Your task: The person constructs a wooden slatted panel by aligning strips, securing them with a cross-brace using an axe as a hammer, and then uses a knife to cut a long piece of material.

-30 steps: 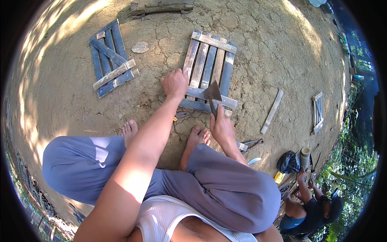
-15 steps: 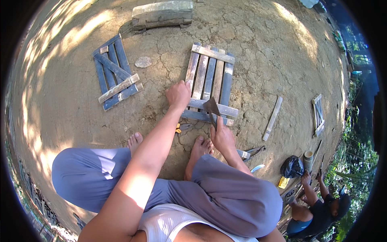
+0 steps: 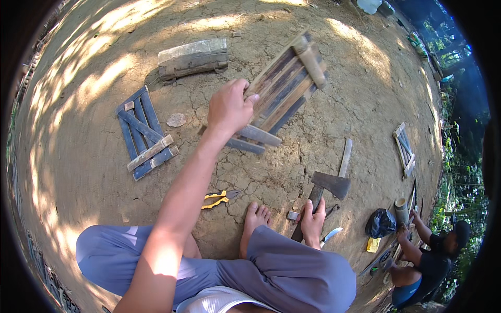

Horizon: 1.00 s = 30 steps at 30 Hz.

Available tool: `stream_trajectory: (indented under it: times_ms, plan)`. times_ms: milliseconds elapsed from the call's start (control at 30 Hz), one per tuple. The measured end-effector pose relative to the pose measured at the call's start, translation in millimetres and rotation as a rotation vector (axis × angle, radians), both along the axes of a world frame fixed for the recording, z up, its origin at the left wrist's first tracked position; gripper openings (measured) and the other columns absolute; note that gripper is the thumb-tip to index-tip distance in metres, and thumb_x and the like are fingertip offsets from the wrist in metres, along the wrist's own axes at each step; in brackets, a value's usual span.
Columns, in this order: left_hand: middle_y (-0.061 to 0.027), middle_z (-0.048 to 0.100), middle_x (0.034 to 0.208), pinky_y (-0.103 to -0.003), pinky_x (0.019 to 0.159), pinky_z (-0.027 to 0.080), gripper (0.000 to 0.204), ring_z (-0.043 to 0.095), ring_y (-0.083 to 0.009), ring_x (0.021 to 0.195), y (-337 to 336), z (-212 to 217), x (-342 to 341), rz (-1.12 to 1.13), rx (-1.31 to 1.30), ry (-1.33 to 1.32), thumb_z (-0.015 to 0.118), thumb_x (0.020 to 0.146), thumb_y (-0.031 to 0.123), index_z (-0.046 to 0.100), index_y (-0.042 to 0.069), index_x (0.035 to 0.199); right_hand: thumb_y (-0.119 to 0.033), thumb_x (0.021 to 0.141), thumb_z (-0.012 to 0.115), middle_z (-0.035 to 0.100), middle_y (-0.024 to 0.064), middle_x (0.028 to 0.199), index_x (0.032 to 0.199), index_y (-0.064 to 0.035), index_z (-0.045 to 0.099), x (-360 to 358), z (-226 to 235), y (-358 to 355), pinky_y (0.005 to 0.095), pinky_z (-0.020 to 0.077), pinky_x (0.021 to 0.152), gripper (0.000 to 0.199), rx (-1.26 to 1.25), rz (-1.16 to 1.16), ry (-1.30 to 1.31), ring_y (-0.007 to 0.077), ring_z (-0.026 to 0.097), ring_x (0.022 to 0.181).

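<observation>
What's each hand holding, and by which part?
Left hand: the slatted panel, by its left side edge. Right hand: the hatchet, by its handle, below the head.

Loose grey-blue trousers and a white top show at bottom centre; left hand, right hand are bare.

Panel blurred. Its left edge partly covered by my left hand, fingertips out of sight. Pliers: handle ends behind my left forearm. My right hand covers part of axe handle. Strip: near end behind axe head. Shirt cut off at lower edge. Grip of co-worker too small to tell.
</observation>
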<state>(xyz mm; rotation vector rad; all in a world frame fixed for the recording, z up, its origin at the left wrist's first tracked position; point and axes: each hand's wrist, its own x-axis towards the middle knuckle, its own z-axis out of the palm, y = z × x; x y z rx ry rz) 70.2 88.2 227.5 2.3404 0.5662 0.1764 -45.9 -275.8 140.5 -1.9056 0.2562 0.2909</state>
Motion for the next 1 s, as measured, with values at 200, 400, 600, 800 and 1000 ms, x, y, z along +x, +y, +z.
stream_trajectory:
  times_ms: [200, 400, 600, 800, 1000]
  plan:
    - [-0.0059, 0.067, 0.095, -0.036, 0.072, 0.057, 0.014, 0.067, -0.0242, 0.09, 13, -23, 18, -0.385, 0.529, -0.578, 0.075, 0.088, 0.016, 0.068, 0.011, 0.099, -0.017, 0.107, 0.056, 0.055, 0.0035, 0.07, 0.12, -0.0034, 0.045, 2, 4, -25, 0.0292, 0.0464, 0.042, 0.022, 0.068, -0.186, 0.025, 0.0133, 0.055, 0.049]
    - [-0.0069, 0.069, 0.101, -0.039, 0.088, 0.057, 0.017, 0.066, -0.0246, 0.107, 105, -116, -42, -0.739, 0.735, -0.506, 0.071, 0.085, 0.011, 0.072, 0.011, 0.102, -0.017, 0.107, 0.056, 0.054, 0.0033, 0.071, 0.128, -0.0018, 0.044, -13, 0, -22, 0.0295, 0.046, 0.044, 0.028, 0.155, -0.172, 0.052, 0.0129, 0.054, 0.051]
    - [-0.0117, 0.069, 0.099, -0.044, 0.087, 0.053, 0.016, 0.067, -0.0267, 0.104, 120, -150, -108, -0.361, 0.399, -0.018, 0.07, 0.09, 0.018, 0.072, 0.006, 0.101, -0.018, 0.107, 0.057, 0.055, 0.0037, 0.073, 0.125, -0.0012, 0.046, -22, -2, -20, 0.0287, 0.0457, 0.044, 0.027, 0.109, -0.179, 0.103, 0.0122, 0.054, 0.05]
    - [-0.0124, 0.073, 0.104, -0.041, 0.08, 0.053, 0.031, 0.07, -0.0237, 0.092, 70, -195, -77, 0.084, -0.242, 0.344, 0.063, 0.102, 0.031, 0.069, 0.001, 0.111, -0.017, 0.107, 0.057, 0.056, 0.0033, 0.07, 0.118, -0.0015, 0.048, -8, -10, -10, 0.0283, 0.0467, 0.044, 0.021, 0.101, -0.063, 0.109, 0.0119, 0.055, 0.051]
    - [-0.0087, 0.073, 0.104, -0.032, 0.074, 0.055, 0.04, 0.069, -0.0158, 0.088, 43, -228, -36, 0.286, -0.76, 0.269, 0.063, 0.103, 0.018, 0.054, 0.005, 0.14, -0.012, 0.106, 0.056, 0.056, 0.0024, 0.067, 0.129, 0.0025, 0.047, 4, -1, 12, 0.0279, 0.0475, 0.044, 0.029, 0.098, 0.059, 0.116, 0.0111, 0.056, 0.049]
